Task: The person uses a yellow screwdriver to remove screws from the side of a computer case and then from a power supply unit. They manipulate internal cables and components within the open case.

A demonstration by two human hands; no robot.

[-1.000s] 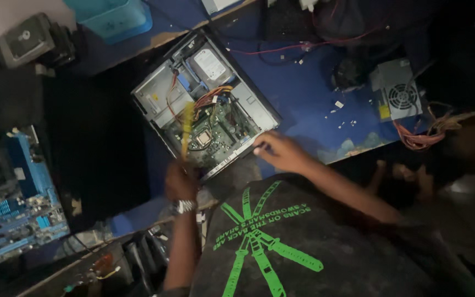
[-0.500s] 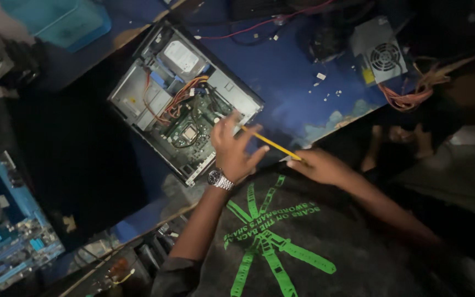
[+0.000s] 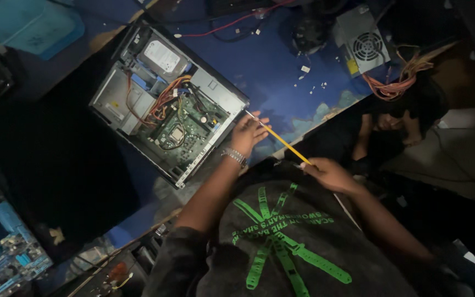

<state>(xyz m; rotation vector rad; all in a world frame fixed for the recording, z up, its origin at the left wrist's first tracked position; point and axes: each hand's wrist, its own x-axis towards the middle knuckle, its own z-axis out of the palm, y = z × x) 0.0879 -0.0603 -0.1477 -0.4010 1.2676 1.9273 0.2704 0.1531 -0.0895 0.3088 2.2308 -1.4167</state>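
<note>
Matt metal computer case (image 3: 117, 98) — glossy wristwatch (image 3: 235, 156)
</note>
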